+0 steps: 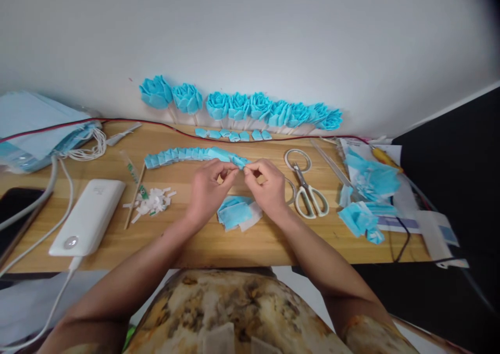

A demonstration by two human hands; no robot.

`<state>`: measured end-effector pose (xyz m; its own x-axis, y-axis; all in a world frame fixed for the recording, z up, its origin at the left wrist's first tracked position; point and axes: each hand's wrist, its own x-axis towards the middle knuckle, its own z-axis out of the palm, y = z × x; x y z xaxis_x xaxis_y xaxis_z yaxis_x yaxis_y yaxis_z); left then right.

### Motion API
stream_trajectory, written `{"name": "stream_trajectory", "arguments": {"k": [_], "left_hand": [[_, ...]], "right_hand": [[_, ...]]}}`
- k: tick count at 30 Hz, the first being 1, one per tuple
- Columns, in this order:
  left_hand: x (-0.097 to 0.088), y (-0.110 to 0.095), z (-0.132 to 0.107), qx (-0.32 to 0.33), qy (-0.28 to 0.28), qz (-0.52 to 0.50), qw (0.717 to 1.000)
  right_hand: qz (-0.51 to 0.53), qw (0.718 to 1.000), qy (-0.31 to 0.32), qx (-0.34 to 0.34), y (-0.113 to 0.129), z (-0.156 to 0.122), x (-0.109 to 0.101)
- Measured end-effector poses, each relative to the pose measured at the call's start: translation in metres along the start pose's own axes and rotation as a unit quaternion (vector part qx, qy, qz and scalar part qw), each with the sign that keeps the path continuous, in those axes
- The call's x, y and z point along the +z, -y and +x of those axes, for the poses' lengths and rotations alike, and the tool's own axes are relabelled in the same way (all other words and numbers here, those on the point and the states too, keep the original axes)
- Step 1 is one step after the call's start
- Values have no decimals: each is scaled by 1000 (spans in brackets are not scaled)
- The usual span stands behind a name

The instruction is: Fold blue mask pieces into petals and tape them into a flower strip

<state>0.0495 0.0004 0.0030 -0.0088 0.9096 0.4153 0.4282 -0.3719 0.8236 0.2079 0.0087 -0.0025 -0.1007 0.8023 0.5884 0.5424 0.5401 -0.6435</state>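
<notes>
A long strip of overlapping folded blue pieces (183, 155) lies across the wooden desk (234, 239). My left hand (209, 190) and my right hand (265, 185) both pinch its right end, fingers closed on the blue material. Just below my hands sits a small stack of cut blue and white squares (237, 212). A row of finished blue fabric roses (238, 105) leans against the white wall behind, with a few small folded blue pieces (233, 134) in front of them.
Scissors (308, 187) lie right of my hands, blue scraps (365, 187) beyond them. On the left are a white power bank (89, 216) with cable, white paper bits (152, 200), a wooden stick (135, 197), a stack of blue masks (39, 130) and a dark phone (15, 211).
</notes>
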Motion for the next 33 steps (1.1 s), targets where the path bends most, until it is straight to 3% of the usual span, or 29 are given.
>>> {"name": "stream_trajectory", "arguments": {"k": [12, 33], "left_hand": [[1, 5, -2, -35, -2, -27, 999], [3, 9, -1, -68, 16, -55, 996]], "right_hand": [[8, 999, 14, -43, 0, -1, 3], [1, 998, 25, -55, -4, 0, 5]]}}
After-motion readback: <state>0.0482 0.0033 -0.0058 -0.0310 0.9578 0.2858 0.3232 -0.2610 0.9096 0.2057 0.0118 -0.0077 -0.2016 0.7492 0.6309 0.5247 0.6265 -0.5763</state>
